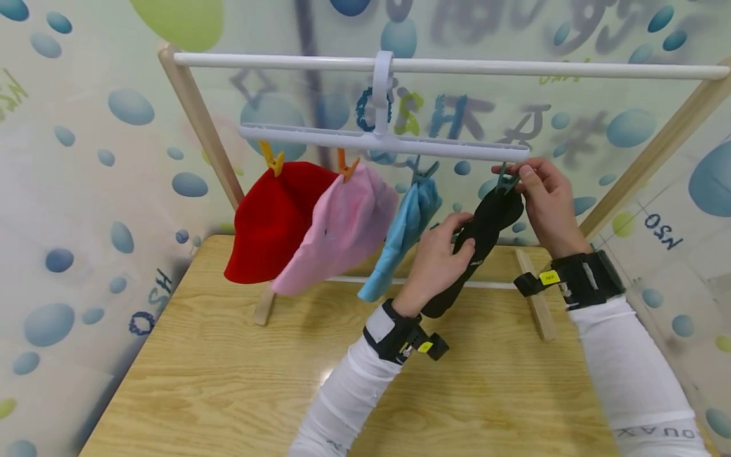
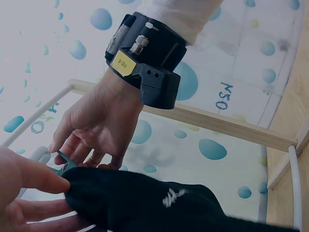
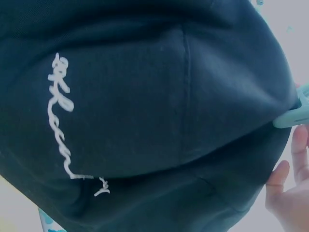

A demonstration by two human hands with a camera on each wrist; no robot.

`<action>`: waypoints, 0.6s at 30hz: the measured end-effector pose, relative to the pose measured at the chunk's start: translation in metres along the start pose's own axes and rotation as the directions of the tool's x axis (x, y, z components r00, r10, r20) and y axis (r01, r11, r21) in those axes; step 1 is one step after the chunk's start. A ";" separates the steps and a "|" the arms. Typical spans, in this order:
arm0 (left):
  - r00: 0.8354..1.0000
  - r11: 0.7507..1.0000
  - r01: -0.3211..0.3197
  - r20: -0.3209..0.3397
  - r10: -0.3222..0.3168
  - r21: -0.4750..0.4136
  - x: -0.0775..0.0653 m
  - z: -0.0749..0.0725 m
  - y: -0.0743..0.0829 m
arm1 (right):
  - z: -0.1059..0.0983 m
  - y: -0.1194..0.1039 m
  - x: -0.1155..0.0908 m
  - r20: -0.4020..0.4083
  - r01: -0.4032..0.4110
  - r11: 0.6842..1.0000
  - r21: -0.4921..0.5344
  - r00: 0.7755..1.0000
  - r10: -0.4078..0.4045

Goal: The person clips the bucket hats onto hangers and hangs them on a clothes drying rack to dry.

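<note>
A black bucket hat [image 1: 489,219] with white lettering hangs below the right end of a white hanger [image 1: 445,146], at a green clothespin [image 1: 505,182]. My right hand [image 1: 545,197] pinches this clothespin at the hat's top. Lower on the near side, my left hand [image 1: 440,257] holds the hat between thumb and fingers. The left wrist view shows the left hand [image 2: 29,193] at the hat's edge and the right hand [image 2: 101,123] by the clothespin [image 2: 67,165]. Black cloth [image 3: 130,111] fills most of the right wrist view, with the clothespin [image 3: 294,112] at its edge.
A red hat [image 1: 274,222], a pink hat [image 1: 342,228] and a light blue hat [image 1: 402,238] hang left of the hands on yellow, orange and blue-green clothespins. The hanger hooks over a white rail [image 1: 274,62] with wooden legs [image 1: 202,127], standing on a wooden table [image 1: 228,368].
</note>
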State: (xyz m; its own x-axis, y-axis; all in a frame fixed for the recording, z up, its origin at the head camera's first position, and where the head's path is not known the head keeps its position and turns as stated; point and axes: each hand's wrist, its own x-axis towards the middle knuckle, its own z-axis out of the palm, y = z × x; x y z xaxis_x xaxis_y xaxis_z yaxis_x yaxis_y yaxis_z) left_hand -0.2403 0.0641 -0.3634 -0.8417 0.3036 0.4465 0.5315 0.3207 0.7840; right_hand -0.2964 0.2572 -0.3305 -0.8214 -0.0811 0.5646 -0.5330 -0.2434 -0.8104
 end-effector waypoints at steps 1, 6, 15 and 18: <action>1.000 1.000 0.001 0.004 -0.001 0.005 -0.001 0.000 0.000 | -0.002 -0.001 0.001 -0.007 -0.003 1.000 0.000 1.000 0.003; 0.999 0.999 0.030 0.019 -0.031 0.026 -0.003 0.002 -0.002 | -0.009 -0.004 0.001 -0.016 -0.014 0.999 0.035 1.000 0.014; 1.000 0.999 0.005 0.019 -0.006 0.036 -0.004 0.002 -0.004 | -0.016 -0.007 0.002 -0.019 0.001 0.998 0.058 1.000 0.000; 1.000 0.999 -0.005 0.022 0.004 0.043 -0.006 0.001 -0.004 | -0.017 -0.008 0.001 -0.011 -0.003 0.997 0.077 1.000 0.004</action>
State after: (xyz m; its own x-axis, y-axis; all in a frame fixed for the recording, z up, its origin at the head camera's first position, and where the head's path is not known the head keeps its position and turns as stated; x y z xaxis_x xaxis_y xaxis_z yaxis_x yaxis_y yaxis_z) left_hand -0.2375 0.0620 -0.3700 -0.8374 0.3242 0.4400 0.5391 0.3572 0.7628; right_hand -0.2967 0.2757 -0.3257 -0.8256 -0.0715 0.5598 -0.5133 -0.3171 -0.7975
